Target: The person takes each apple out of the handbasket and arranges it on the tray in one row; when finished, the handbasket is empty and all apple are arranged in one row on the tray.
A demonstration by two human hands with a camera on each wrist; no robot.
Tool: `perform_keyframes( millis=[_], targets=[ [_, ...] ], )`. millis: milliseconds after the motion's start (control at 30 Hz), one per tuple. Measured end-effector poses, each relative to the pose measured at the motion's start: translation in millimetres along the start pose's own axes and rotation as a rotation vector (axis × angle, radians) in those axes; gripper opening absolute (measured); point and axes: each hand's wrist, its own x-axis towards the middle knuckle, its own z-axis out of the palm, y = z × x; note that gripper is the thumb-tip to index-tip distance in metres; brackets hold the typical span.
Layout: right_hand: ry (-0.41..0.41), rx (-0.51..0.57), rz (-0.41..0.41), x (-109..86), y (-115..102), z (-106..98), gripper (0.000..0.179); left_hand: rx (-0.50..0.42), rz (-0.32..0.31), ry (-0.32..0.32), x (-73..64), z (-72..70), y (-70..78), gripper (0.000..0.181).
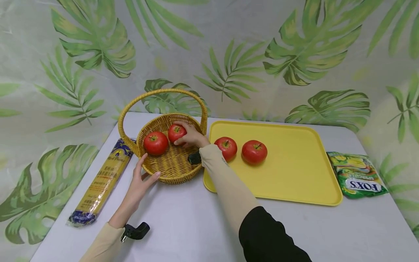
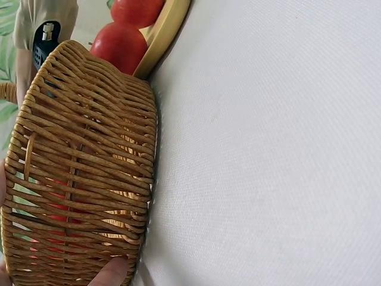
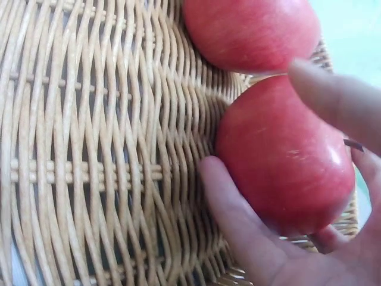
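Note:
In the head view my right hand (image 1: 190, 135) reaches into a round wicker basket (image 1: 176, 179) with a tall arched handle. Its thumb and fingers are around a red apple (image 3: 286, 158). Beside it in the basket lies a second red apple (image 1: 156, 143), close to the handle's left foot. My left hand (image 1: 139, 183) rests against the basket's near left side, thumb and index finger spread and fairly straight. One fingertip (image 2: 113, 273) touches the woven outer wall in the left wrist view; the rest of that hand is mostly cut off there.
Right of the basket lies a yellow tray (image 1: 294, 171) bearing a red apple (image 1: 226, 148) and another apple (image 1: 254, 152). A spaghetti pack (image 1: 102, 182) lies at the left, a green Fox's bag (image 1: 356, 174) at the right. Patterned cloth (image 1: 229, 72) hangs behind the white table (image 1: 190, 218).

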Motion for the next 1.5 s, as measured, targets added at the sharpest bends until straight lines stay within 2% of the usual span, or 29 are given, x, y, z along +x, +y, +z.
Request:
perform_keyframes(
  millis=[200,467,867,1167,1367,1500],
  targets=[
    [0.056,0.009,-0.017,-0.9,1,1,0.073,-0.004,0.000,0.001,-0.1,0.9,0.2,0.081],
    [0.028,-0.041,-0.072,-6.0,-2,-5,0.066,-0.011,-0.001,-0.001,-0.2,0.8,0.4,0.080],
    [-0.129,-0.066,-0.248,-24.6,-14,-22,0.063,-0.008,0.001,-0.003,0.2,0.5,0.0,0.080],
    [-0.179,-0.147,-0.253,-55.3,-16,-43,0.061,-0.003,0.002,-0.003,1.2,1.2,0.2,0.081],
    [-0.195,-0.196,-0.281,-79.7,-9,-65,0.062,-0.003,0.008,0.000,0.5,1.2,0.1,0.081],
    [-0.195,-0.177,-0.264,-96.7,0,-82,0.063,-0.003,0.009,0.003,-0.7,1.2,0.6,0.081]
  ],
)
